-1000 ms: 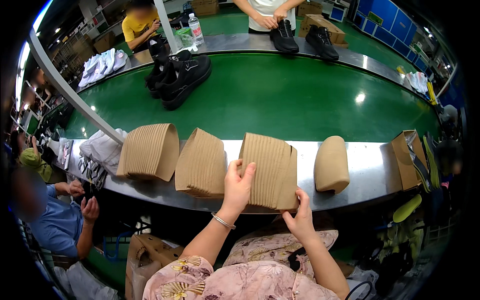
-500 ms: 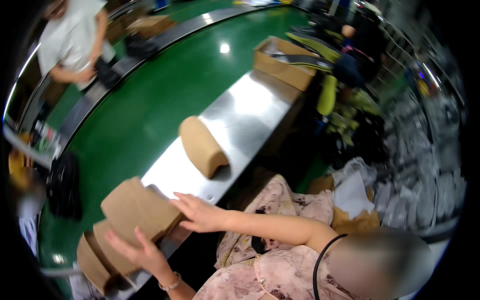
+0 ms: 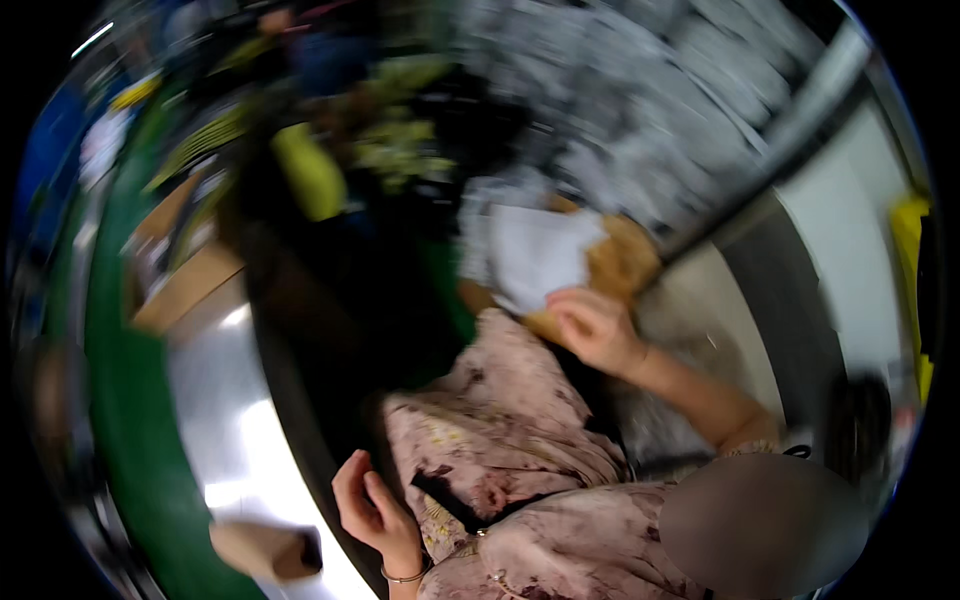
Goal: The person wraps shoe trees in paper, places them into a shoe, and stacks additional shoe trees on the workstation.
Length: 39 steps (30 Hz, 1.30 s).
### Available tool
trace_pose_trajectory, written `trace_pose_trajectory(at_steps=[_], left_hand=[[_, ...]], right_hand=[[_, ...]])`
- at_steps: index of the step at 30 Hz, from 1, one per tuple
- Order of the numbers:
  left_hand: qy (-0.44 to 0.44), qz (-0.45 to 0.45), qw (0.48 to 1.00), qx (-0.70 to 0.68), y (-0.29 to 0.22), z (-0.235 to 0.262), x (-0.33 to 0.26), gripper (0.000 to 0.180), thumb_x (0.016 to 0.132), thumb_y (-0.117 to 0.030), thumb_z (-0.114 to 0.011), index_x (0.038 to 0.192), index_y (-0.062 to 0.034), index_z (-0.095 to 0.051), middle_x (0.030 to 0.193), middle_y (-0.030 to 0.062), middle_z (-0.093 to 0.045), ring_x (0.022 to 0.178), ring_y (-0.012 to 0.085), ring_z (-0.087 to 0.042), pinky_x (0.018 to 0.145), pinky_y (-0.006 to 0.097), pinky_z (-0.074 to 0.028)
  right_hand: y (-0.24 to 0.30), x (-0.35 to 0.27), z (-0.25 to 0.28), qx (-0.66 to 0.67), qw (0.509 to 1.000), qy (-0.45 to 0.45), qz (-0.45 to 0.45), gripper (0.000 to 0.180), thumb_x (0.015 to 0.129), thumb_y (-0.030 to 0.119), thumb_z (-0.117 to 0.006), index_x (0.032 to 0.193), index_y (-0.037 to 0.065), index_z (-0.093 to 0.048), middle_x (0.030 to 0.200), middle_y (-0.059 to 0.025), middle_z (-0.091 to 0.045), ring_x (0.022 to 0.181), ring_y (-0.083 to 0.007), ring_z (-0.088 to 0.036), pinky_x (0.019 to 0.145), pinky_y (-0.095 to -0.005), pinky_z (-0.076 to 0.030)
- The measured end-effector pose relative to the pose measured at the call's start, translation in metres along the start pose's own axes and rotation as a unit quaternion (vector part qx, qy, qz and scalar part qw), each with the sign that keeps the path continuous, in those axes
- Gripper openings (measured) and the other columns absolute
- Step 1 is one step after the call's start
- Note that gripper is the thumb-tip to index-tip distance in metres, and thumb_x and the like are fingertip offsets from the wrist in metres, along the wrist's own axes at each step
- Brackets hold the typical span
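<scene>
My right hand is raised over the open brown wrapping with a white sheet in it, at my right. Its fingers bend loosely, with nothing visible between them; blur hides whether they touch the sheet. Beside my lap, close to the metal bench's edge, my left hand is open and holds nothing, thumb apart from the fingers. A tan curved piece lies on the shiny metal bench, left of my left hand and away from it.
An open cardboard box stands at the bench's far end, with yellow-green and dark pieces around it. Grey plastic-wrapped packs are piled at the back right. A dark bar slants across the right side.
The view has swung to the right. Both hands have left the cardboard pieces on the bench; my right hand has moved to the white sheet, my left hand beside my lap.
</scene>
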<state>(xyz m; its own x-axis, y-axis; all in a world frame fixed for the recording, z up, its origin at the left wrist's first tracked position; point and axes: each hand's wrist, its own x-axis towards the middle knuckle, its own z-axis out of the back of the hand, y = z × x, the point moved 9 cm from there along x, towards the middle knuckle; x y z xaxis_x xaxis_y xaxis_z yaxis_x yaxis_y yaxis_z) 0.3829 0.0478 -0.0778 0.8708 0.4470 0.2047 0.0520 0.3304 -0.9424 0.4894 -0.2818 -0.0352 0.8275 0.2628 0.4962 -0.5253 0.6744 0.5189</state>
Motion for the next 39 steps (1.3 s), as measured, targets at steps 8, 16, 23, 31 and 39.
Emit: trace_pose_trajectory(at_steps=[8,16,23,31,39], left_hand=[[0.356,0.039,0.927,-0.111,0.003,-0.199,-0.005,0.017,0.094,-0.003,-0.049,0.108,0.0054,-0.053,0.1,0.0119,-0.06,0.092,0.0159,-0.058,0.084,0.026,-0.047],[0.613,-0.048,0.786,-0.061,-0.024,-0.302,-0.054,0.023,0.092,-0.003,-0.051,0.113,0.0032,-0.053,0.101,0.0104,-0.061,0.091,0.0136,-0.057,0.08,0.024,-0.045],[0.7,-0.233,0.675,0.013,-0.105,-0.329,-0.135,0.024,0.085,0.0,-0.058,0.108,0.0034,-0.057,0.099,0.0138,-0.062,0.086,0.0228,-0.06,0.076,0.031,-0.048],[0.488,-0.7,0.518,0.061,-0.165,-0.379,-0.294,0.041,0.077,-0.008,-0.062,0.117,-0.0045,-0.054,0.119,0.0193,-0.049,0.104,0.0335,-0.054,0.085,0.039,-0.047],[0.494,-0.609,0.62,0.013,-0.224,-0.461,-0.256,0.056,0.07,0.008,-0.052,0.121,-0.0131,-0.056,0.096,0.0151,-0.049,0.079,0.0295,-0.057,0.063,0.036,-0.051]], right_hand=[[0.027,-0.417,0.324,-0.455,0.678,-0.216,-0.535,0.012,0.079,0.001,-0.055,0.089,0.002,-0.062,0.086,-0.0154,-0.064,0.077,-0.0326,-0.062,0.068,-0.0374,-0.05],[0.231,-0.613,0.104,-0.257,0.481,-0.222,-0.808,0.014,0.076,0.005,-0.057,0.088,0.004,-0.065,0.08,-0.0147,-0.065,0.075,-0.0284,-0.063,0.068,-0.0347,-0.05],[0.224,-0.6,0.034,-0.195,0.496,-0.253,-0.807,0.014,0.077,0.004,-0.055,0.086,0.003,-0.065,0.074,-0.0147,-0.064,0.067,-0.0247,-0.063,0.062,-0.0331,-0.049],[0.096,-0.333,0.156,-0.234,0.867,-0.277,-0.341,0.038,0.067,-0.003,-0.062,0.104,0.005,-0.059,0.098,-0.0128,-0.064,0.079,-0.0297,-0.063,0.068,-0.036,-0.052],[-0.045,-0.374,0.214,-0.247,0.675,-0.119,-0.685,0.05,0.084,0.0,-0.042,0.133,-0.002,-0.034,0.135,-0.0231,-0.04,0.107,-0.0391,-0.053,0.09,-0.0438,-0.048]])
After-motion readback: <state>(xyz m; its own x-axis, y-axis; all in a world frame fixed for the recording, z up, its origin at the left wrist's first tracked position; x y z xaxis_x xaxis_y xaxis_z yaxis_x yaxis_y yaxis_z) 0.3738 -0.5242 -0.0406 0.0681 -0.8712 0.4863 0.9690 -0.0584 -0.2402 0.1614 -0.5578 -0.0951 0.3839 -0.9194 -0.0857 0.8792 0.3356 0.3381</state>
